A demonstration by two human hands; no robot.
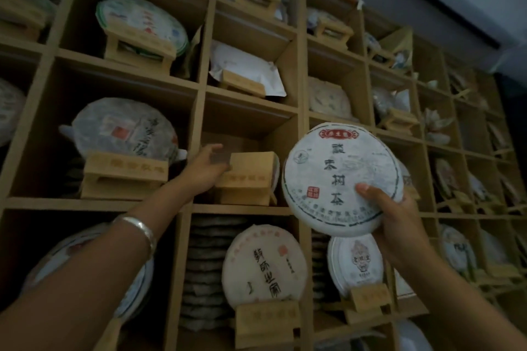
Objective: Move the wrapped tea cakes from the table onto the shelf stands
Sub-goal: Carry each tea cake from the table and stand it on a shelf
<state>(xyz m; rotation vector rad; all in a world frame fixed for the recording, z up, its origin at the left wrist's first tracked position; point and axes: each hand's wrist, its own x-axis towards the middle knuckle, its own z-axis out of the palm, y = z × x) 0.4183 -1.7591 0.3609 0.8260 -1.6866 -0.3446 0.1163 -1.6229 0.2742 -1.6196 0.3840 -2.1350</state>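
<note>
Right hand (399,225) grips tea cake (336,177); shelf (251,209) behind.

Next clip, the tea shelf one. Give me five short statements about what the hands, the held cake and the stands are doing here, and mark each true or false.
1. The right hand holds a wrapped tea cake by its lower edge. True.
2. The left hand holds a second tea cake. False: it touches the empty wooden stand in the middle cubby and holds no cake.
3. The held cake already sits on a stand. False: it is in the air in front of the shelf.
4. The left wrist wears a silver bangle. True.
5. The cubby below the empty stand has no cake. False: a wrapped cake with black writing stands there on its own stand.
</note>
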